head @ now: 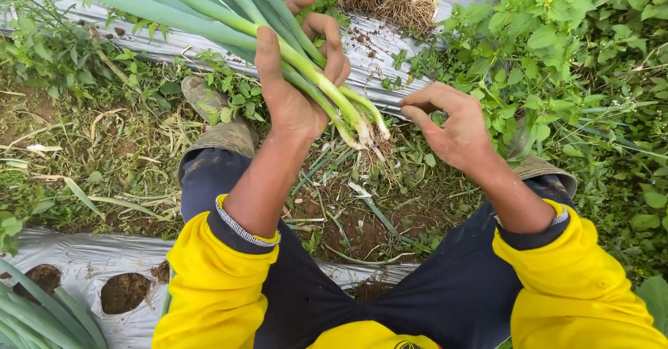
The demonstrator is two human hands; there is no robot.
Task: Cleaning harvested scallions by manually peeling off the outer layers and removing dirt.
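Left hand (296, 88): grip clamping a bunch of long green-and-white spring onions (306, 67).
Right hand (456, 130): fingers curling together, holding nothing.

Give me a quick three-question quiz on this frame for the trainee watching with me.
1. True or false: the left hand grips a bunch of green onions with the roots pointing toward the person.
2. What does the right hand hold? A) a knife B) a second bunch C) nothing that can be seen, fingers curled
3. Fill in: the soil beds are covered with silver plastic ____.

Key: 1 true; 2 C; 3 sheet.
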